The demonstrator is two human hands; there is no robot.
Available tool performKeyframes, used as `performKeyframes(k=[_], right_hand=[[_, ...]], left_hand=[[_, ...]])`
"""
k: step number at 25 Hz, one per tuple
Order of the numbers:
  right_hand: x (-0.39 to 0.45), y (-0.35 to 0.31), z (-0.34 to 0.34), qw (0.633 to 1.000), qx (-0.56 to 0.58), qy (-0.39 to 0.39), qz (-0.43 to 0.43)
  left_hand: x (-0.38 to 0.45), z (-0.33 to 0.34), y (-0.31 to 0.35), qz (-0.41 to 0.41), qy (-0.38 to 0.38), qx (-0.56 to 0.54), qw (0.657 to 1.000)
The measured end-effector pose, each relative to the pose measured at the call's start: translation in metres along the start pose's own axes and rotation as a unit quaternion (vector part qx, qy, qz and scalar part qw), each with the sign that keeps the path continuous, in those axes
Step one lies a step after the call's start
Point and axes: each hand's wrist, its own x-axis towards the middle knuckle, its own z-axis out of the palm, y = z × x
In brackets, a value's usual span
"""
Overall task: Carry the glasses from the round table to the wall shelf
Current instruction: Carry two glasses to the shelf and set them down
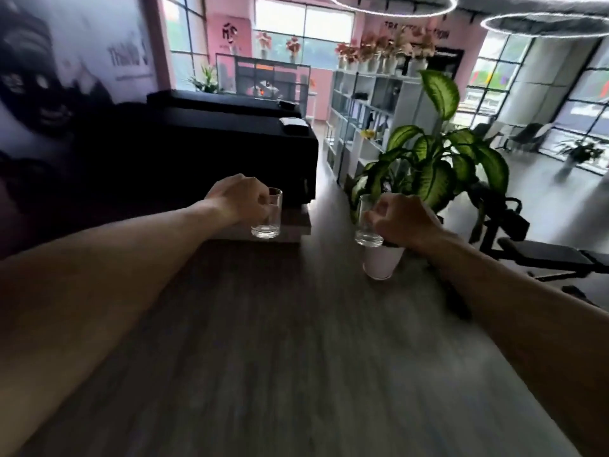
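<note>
My left hand (239, 197) grips a clear, empty glass (268, 222) from its left side and holds it in the air in front of me. In my right hand (403, 219) is a second clear glass (364, 225), gripped from its right side at about the same height. Both glasses are upright. Both arms are stretched forward over the grey wooden floor. A white open shelf unit (359, 110) stands further ahead, right of centre. No round table is in view.
A large leafy plant (438, 159) in a white pot (382, 262) stands on the floor just beyond my right hand. Black cabinets (230, 150) fill the left. A black bench (547, 255) lies at the right. The picture is blurred by motion.
</note>
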Motion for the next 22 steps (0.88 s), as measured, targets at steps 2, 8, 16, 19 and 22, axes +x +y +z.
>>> performKeyframes(k=[2, 8, 16, 19, 22], right_hand=[[0.041, -0.050, 0.040, 0.998, 0.019, -0.028, -0.052], [0.129, -0.211, 0.138, 0.981, 0.037, -0.063, -0.178], [0.204, -0.398, 0.214, 0.953, 0.067, -0.098, -0.278], [0.228, -0.456, 0.242, 0.943, 0.076, -0.108, -0.306], [0.252, -0.502, 0.271, 0.933, 0.091, -0.126, -0.324]], left_hand=[[-0.002, -0.006, -0.061, -0.052, 0.006, 0.016, 0.999], [-0.011, -0.040, -0.230, -0.165, 0.004, 0.044, 0.985], [-0.026, -0.092, -0.410, -0.293, 0.045, 0.076, 0.952], [-0.031, -0.097, -0.456, -0.320, 0.050, 0.087, 0.942], [-0.029, -0.095, -0.502, -0.345, 0.050, 0.101, 0.932]])
